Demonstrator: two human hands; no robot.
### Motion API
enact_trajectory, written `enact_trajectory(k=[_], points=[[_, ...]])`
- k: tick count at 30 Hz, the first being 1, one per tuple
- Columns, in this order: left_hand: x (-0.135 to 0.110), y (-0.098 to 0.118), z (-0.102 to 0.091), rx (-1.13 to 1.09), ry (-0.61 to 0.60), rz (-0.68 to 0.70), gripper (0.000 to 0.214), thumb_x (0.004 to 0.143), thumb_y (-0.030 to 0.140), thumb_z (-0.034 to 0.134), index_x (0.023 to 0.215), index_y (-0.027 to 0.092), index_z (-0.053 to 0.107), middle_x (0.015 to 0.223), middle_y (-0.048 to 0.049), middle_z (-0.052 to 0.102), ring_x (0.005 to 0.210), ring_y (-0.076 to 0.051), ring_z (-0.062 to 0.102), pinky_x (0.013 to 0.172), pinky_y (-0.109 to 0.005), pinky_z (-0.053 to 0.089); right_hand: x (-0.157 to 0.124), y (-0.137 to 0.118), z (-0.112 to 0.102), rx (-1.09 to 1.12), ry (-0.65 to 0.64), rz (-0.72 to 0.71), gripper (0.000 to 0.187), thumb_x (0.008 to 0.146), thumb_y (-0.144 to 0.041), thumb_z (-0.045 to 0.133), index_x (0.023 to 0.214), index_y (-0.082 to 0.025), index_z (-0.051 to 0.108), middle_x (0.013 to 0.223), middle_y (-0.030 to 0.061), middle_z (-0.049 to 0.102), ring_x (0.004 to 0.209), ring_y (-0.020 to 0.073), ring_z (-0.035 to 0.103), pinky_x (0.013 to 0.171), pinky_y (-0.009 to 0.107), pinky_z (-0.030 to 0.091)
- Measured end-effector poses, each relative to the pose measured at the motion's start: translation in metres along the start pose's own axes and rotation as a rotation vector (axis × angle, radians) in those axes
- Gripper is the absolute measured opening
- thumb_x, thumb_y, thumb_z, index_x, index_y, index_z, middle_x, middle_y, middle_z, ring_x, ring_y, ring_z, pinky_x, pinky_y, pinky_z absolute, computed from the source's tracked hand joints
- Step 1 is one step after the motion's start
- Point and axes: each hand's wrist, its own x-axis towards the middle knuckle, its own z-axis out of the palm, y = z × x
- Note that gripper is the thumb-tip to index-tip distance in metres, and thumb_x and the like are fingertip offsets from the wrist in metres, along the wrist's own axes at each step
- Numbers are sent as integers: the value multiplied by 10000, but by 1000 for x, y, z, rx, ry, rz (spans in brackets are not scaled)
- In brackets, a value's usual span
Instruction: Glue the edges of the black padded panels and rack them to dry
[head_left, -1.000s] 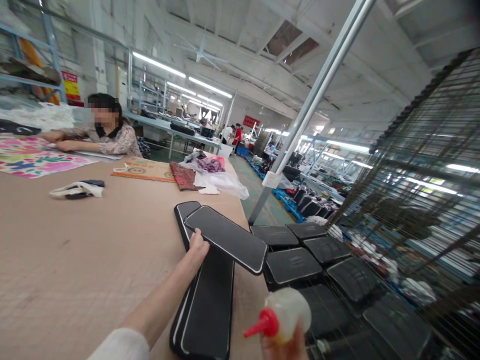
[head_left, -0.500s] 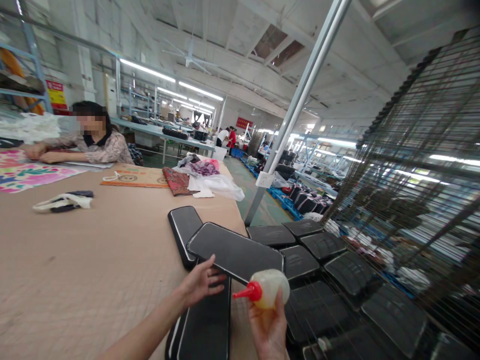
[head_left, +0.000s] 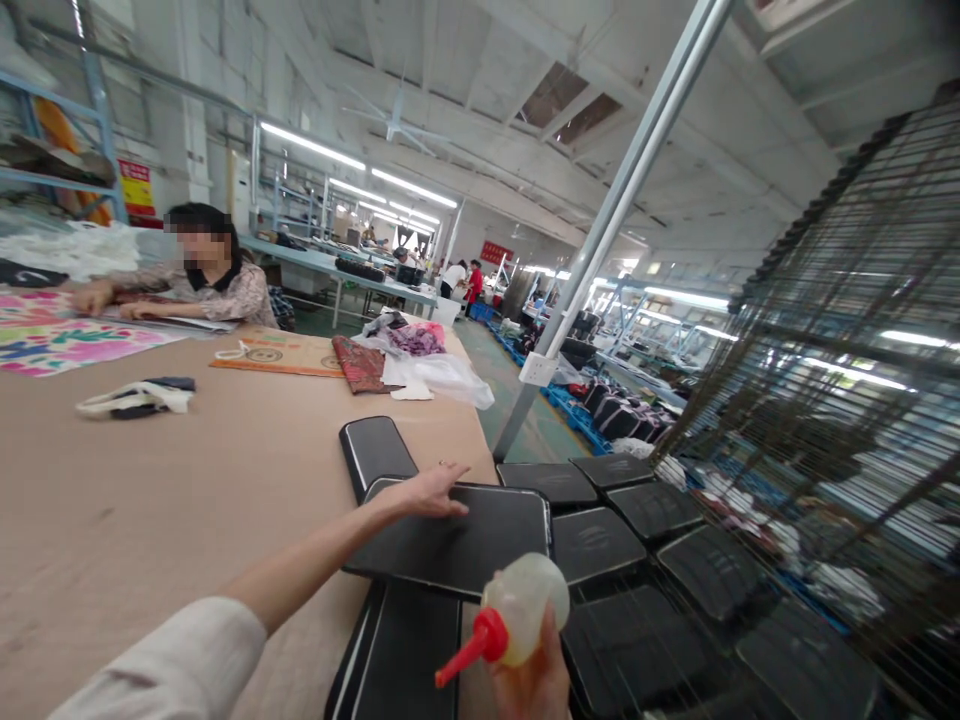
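Perhaps for steadying, the left hand [head_left: 429,493] spreads loosely over the black panel [head_left: 442,550], crosswise above a lower panel [head_left: 420,650] on the worktop [head_left: 225,480]; the right hand [head_left: 536,672] grips the bottle [head_left: 529,598], nozzle tipped down

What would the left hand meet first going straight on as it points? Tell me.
Most likely the crosswise black panel beneath the left hand; depth is unclear, and if it skims over that, the panels beyond on the right.
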Motion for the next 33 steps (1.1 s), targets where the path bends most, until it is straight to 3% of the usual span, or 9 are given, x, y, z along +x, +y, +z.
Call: enact_trajectory(k=[5, 7, 10, 15, 18, 21, 24, 28, 33], points=[[12, 3, 0, 126, -222, 51, 255, 554, 282, 716, 787, 195, 664, 765, -47, 625, 733, -219, 553, 694, -276, 399, -2, -7, -2, 6, -6, 20, 505, 634, -572, 635, 956, -184, 619, 874, 74, 637, 856, 214, 586, 783, 393, 465], [14, 2, -1, 125, -250, 51, 160, 581, 298, 688, 684, 185, 640, 668, -14, 593, 654, -179, 523, 634, -247, 388, -1, -9, 1, 6, 10, 3, 534, 621, -581, 640, 980, -187, 613, 863, 75, 638, 846, 219, 588, 772, 397, 470], [13, -2, -3, 83, -252, 14, 158, 630, 318, 642, 698, 177, 627, 634, 10, 574, 613, -154, 505, 583, -229, 369, -2, -10, 1, 39, 27, -2, 507, 643, -568, 631, 989, -198, 611, 876, 70, 641, 856, 206, 590, 757, 369, 481], [4, -3, -22, -26, -255, -19, 159, 645, 257, 630, 780, 183, 670, 732, 10, 642, 723, -179, 556, 680, -227, 388, -14, -29, -15, 95, 123, 32, 448, 709, -534, 590, 991, -186, 609, 963, 78, 636, 921, 171, 580, 752, 274, 489], [-3, 0, -36, -200, -241, -100, 286, 574, 172, 678, 859, 196, 688, 838, 1, 679, 836, -214, 576, 761, -240, 404, -17, -61, -15, 104, 240, -94, 497, 710, -525, 590, 1083, -197, 565, 1097, 64, 591, 994, 197, 551, 746, 273, 502], [-11, 6, -45, -308, -319, -197, 318, 535, 127, 699, 846, 193, 695, 853, -7, 685, 847, -230, 589, 765, -264, 433, -10, -96, -1, -16, 356, -306, 495, 711, -469, 609, 1147, -252, 516, 1189, 16, 535, 1034, 194, 523, 712, 263, 512], [-20, 14, -49, -324, -413, -237, 284, 531, 108, 701, 802, 194, 701, 800, -2, 687, 822, -234, 604, 773, -292, 448, -1, -119, 16, -159, 332, -463, 490, 711, -406, 627, 1159, -250, 503, 1212, 12, 511, 1054, 180, 501, 807, 281, 474], [-29, 29, -54, -278, -468, -215, 249, 556, 85, 685, 787, 175, 705, 738, -5, 682, 774, -245, 623, 764, -318, 460, 7, -127, 25, -334, 257, -616, 458, 702, -347, 642, 1122, -206, 527, 1141, 38, 547, 1023, 196, 511, 945, 388, 366], [-31, 39, -58, -193, -614, -230, 280, 607, 113, 656, 870, 199, 699, 871, 17, 684, 923, -236, 585, 866, -290, 405, 11, -126, 21, -430, 229, -634, 445, 652, -323, 686, 1059, -187, 567, 964, 47, 608, 893, 200, 554, 903, 433, 381]])
